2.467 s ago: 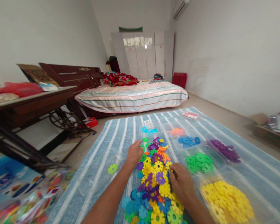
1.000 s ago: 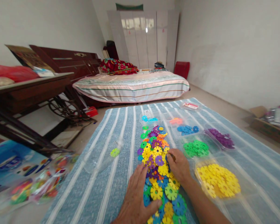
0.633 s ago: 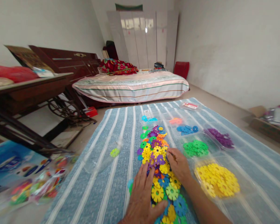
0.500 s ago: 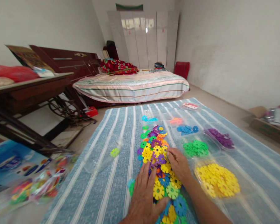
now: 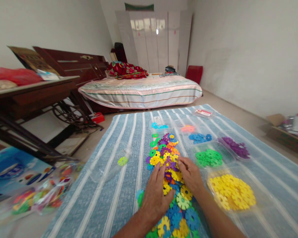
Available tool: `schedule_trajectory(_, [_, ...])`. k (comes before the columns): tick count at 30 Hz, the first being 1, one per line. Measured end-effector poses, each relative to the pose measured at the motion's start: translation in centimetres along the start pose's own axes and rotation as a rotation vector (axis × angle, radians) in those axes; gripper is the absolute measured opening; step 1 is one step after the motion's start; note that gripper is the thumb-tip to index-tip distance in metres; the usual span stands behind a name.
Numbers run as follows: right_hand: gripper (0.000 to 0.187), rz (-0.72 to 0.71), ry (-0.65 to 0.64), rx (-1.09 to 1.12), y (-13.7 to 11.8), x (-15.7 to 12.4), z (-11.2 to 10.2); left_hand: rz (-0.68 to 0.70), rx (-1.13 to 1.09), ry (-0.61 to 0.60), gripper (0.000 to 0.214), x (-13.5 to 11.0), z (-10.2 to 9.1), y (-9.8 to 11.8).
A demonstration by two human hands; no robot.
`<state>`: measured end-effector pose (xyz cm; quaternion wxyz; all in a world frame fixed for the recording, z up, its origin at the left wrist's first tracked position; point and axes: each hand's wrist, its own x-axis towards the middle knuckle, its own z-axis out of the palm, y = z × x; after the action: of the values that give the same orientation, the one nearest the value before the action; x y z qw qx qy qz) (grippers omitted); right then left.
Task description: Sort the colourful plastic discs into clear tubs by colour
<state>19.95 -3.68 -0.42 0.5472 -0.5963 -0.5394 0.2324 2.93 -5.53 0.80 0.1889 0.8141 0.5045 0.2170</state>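
Observation:
A long pile of notched plastic snowflake discs (image 5: 176,219), in yellow, purple, green, blue and orange, runs across the striped cloth (image 5: 109,198). My left hand (image 5: 155,190) lies over its left side, fingers stretched forward and touching yellow discs, thumb out to the right. On the right edge, my right hand (image 5: 191,175) has its fingers curled together against the pile beside a yellow disc; whatever is between the fingertips is hidden. Right of the pile, a clear tub holds yellow discs (image 5: 232,191), and another holds green discs (image 5: 208,157).
More clear tubs hold purple discs (image 5: 235,147), blue discs (image 5: 200,138), orange discs (image 5: 188,128) and light blue discs (image 5: 159,125). At left lies a clear lid (image 5: 104,170) with a lime disc (image 5: 122,161). A bed (image 5: 141,92) and sewing machine table (image 5: 39,89) stand beyond.
My left hand has slid forward along the pile, uncovering discs near me and shifting yellow ones by its fingertips. My right hand stays nearly in place.

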Motion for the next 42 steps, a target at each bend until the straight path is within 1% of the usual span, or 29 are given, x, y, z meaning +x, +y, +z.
schedule_trajectory(2, [0.027, 0.002, -0.006, 0.005, -0.1, -0.1, 0.0, -0.011, -0.029, -0.008, 0.074, 0.8, 0.0, 0.3])
schedule_trajectory(5, [0.027, 0.011, -0.015, 0.008, -0.1, -0.1, 0.1, 0.024, -0.073, -0.037, 0.078, 1.7, -0.2, 0.6])
schedule_trajectory(7, [0.026, 0.016, -0.013, 0.007, -0.1, -0.1, 0.0, 0.052, -0.098, -0.057, 0.081, 2.0, -0.7, 0.5])
schedule_trajectory(9, [0.026, 0.016, -0.007, 0.007, -0.1, 0.0, 0.0, 0.064, -0.098, -0.059, 0.082, 1.7, -1.6, 0.0])
schedule_trajectory(11, [0.027, 0.018, -0.004, 0.007, -0.2, 0.0, -0.1, 0.064, -0.065, -0.042, 0.079, 0.9, -2.7, -1.1])
schedule_trajectory(13, [0.027, 0.025, -0.006, 0.003, -0.2, 0.0, -0.1, 0.057, -0.002, -0.014, 0.072, -0.5, -3.6, -2.6])
schedule_trajectory(16, [0.028, 0.037, -0.009, -0.003, -0.2, 0.0, -0.1, 0.040, 0.123, 0.008, 0.073, -3.4, -4.0, -4.6])
schedule_trajectory(19, [0.028, 0.052, -0.009, 0.003, -0.1, 0.0, 0.0, 0.088, 0.194, -0.007, 0.078, -6.1, -3.3, -5.1])
schedule_trajectory(21, [0.028, 0.057, -0.009, 0.008, -0.2, -0.1, -0.1, 0.122, 0.198, 0.007, 0.081, -7.2, -2.5, -4.5])
schedule_trajectory(23, [0.028, 0.055, -0.011, 0.008, -0.2, -0.1, -0.1, 0.143, 0.173, 0.035, 0.082, -7.8, -1.6, -3.6])
schedule_trajectory(25, [0.028, 0.054, -0.014, 0.007, -0.2, -0.2, -0.2, 0.141, 0.132, 0.052, 0.082, -7.8, -0.8, -2.7])
schedule_trajectory(28, [0.030, 0.050, -0.010, 0.000, -0.3, -0.2, -0.4, 0.115, 0.054, 0.025, 0.085, -7.7, 0.0, -1.9])
schedule_trajectory(32, [0.030, 0.036, -0.004, -0.011, -0.4, -0.3, -0.5, 0.122, -0.020, -0.028, 0.089, -7.6, 0.3, -1.4])
schedule_trajectory(36, [0.029, 0.028, -0.009, 0.005, -0.4, -0.3, -0.5, 0.158, -0.047, -0.041, 0.092, -7.5, 0.6, -1.0])
schedule_trajectory(39, [0.029, 0.027, -0.010, 0.027, -0.4, -0.4, -0.4, 0.209, -0.055, 0.014, 0.090, -7.3, 1.2, -0.9])
schedule_trajectory(42, [0.028, 0.012, 0.001, 0.041, -0.4, -0.3, -0.2, 0.243, -0.039, 0.061, 0.084, -7.1, 1.5, -0.8])
